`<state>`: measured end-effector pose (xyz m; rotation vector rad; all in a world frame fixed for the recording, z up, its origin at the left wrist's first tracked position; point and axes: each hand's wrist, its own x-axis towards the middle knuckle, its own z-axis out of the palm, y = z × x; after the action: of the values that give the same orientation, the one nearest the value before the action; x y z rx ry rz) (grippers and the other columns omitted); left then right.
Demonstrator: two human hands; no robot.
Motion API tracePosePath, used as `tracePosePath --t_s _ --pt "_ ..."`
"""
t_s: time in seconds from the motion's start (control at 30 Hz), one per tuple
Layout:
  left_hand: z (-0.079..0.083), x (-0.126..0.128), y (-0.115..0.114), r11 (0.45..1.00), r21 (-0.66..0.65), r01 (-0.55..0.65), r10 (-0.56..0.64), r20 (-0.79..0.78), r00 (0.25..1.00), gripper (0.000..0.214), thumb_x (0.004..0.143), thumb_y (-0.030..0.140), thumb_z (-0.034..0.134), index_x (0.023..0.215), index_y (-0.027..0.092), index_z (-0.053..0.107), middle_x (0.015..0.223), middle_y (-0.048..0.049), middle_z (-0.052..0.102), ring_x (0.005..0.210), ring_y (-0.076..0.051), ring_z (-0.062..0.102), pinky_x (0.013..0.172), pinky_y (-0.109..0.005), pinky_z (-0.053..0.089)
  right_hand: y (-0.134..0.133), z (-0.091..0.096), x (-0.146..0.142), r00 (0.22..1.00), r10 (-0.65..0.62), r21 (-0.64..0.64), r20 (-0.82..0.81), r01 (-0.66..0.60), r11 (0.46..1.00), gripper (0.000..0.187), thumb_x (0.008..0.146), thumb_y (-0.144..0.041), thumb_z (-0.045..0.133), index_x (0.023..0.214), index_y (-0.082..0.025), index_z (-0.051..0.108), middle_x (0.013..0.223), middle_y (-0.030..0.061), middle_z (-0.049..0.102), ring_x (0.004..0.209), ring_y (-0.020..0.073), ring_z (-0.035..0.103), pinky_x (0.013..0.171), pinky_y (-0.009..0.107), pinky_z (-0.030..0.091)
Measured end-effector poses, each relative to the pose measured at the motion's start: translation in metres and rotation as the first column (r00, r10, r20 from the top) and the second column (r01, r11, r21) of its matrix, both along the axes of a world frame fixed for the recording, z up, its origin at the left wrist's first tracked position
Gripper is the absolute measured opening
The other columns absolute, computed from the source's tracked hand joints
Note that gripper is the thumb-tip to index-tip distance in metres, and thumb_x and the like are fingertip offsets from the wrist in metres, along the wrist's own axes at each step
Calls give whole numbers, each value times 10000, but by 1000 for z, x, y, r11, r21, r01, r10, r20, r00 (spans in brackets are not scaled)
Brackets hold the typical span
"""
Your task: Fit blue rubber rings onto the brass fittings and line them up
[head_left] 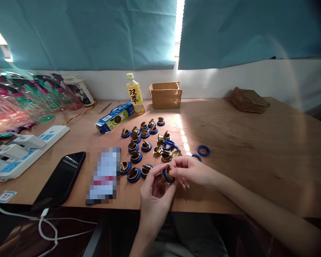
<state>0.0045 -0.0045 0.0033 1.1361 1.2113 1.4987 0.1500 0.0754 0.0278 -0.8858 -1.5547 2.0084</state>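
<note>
Near the table's front edge, my left hand (156, 194) is closed round a brass-coloured round fitting (171, 172) with a blue ring (165, 175) about it. My right hand (191, 169) pinches the ring's edge at the same fitting; its fingertips partly hide the spot. Just beyond my hands lie loose brass fittings without rings (166, 155) and several loose blue rings (203, 150). To the left stand several brass fittings with hinged flaps, each seated in a blue ring (134, 157).
Left of the fittings lie a phone with a blurred screen (104, 178), a black phone (61, 178) and a power strip (50, 137). Behind are a blue carton (114, 117), a drink bottle (135, 94), an open cardboard box (166, 98), a brown paper bag (248, 100) and clear bottles (42, 96).
</note>
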Motion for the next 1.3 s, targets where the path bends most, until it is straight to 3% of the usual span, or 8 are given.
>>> tracePosePath --t_s 0.37,0.5,0.77,0.97,1.3 --pt "1 -3 -1 996 -86 5 -4 11 1000 433 797 236 750 1219 248 655 1257 -65 691 1093 -217 692 907 -277 578 -10 1 -8 995 -101 100 -4 101 990 352 864 -476 652 746 -193 480 539 -70 511 426 69 467 428 189 344" --pt "9 -3 -1 988 -113 101 -91 96 991 375 824 285 709 1191 217 669 1214 -72 722 1118 -238 689 954 -304 562 -14 3 -7 981 -196 243 -6 192 951 309 901 -428 631 759 -176 520 588 -61 461 498 63 378 462 205 257" --pt "11 -3 0 980 -151 126 -110 109 988 324 861 347 661 1144 199 605 1128 -86 744 1026 -228 722 834 -285 591 -16 4 -5 960 -261 395 102 202 896 264 890 -314 610 679 -185 518 512 -58 452 458 72 371 448 217 252" --pt "3 -7 1 962 -180 205 -196 71 978 334 887 344 652 1175 189 584 1112 -89 745 929 -197 742 749 -252 604 -16 2 -4 948 -297 389 115 232 892 220 816 -168 605 632 -190 485 483 -73 434 439 63 375 430 198 255" --pt "3 -6 -5 966 -162 199 -181 120 976 330 886 309 660 1187 198 583 1201 -102 721 1099 -245 706 876 -320 615 -18 7 -7 948 -278 372 155 205 905 206 775 -115 584 616 -188 476 461 -78 436 424 57 373 415 187 262"
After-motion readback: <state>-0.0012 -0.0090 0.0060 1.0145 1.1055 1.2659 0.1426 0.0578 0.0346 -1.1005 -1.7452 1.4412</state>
